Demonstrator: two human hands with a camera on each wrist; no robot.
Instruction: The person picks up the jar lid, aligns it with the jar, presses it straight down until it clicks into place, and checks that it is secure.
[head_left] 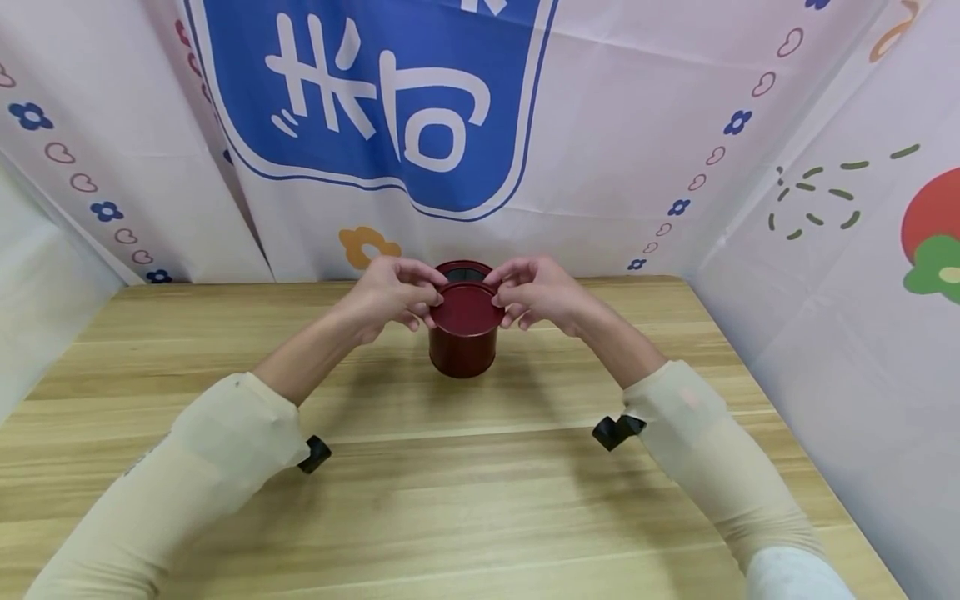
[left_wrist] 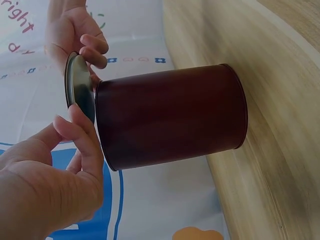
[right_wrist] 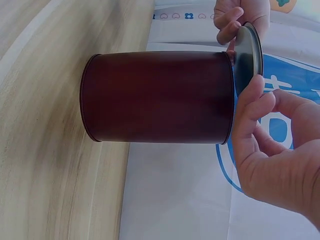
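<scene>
A dark red cylindrical tin stands upright on the wooden table. Its round red lid is tilted over the mouth, and part of the dark opening shows behind it. My left hand pinches the lid's left edge between thumb and fingers. On the opposite edge, my right hand pinches it the same way. Both wrist views show the lid's metallic underside raised at an angle off the rim, with fingers of each hand close beside the tin's top.
The pale wooden table extends toward me. Behind the tin hangs a white cloth with a blue printed sign; more cloth walls the right side. Black wrist mounts stick out from both sleeves.
</scene>
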